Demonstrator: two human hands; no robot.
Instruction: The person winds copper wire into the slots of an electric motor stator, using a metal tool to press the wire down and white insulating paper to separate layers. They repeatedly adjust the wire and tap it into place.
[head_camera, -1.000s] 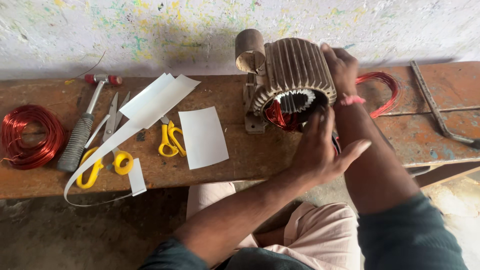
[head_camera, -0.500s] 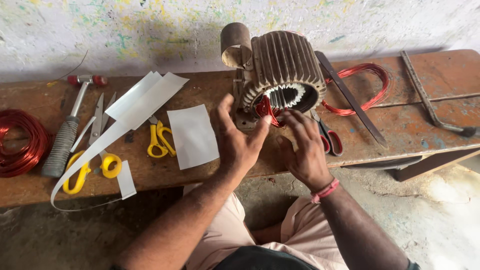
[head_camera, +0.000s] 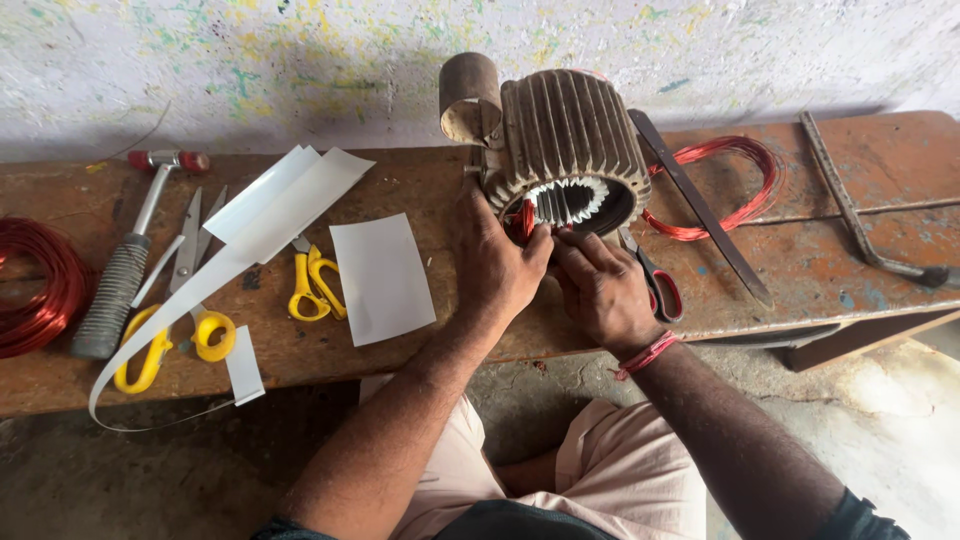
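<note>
- Where the rusty, paint-flecked bench (head_camera: 840, 270) runs under a speckled wall, a ribbed grey stator (head_camera: 566, 150) lies on its side, its toothed white-lined bore facing the person.
- Left hand (head_camera: 497, 262) rests at the bore's lower left rim, fingers (head_camera: 535, 245) curled onto the red wire (head_camera: 524, 216) showing there.
- Right hand (head_camera: 603, 285) sits just beside it, fingers (head_camera: 570, 243) pinched at the same wire; a red thread band circles that wrist.
- Glossy copper-red coil (head_camera: 735, 185) loops behind the stator to the right, a flat dark metal strip (head_camera: 700, 205) lying across it.
- Red-handled scissors (head_camera: 655, 280) lie just right of the right hand.
- White paper sheet (head_camera: 383, 278) lies flat, left of the left hand.
- Yellow-handled scissors (head_camera: 312, 280), a knurled-grip hammer (head_camera: 125, 270) and another red wire coil (head_camera: 40, 285) lie farther left.
</note>
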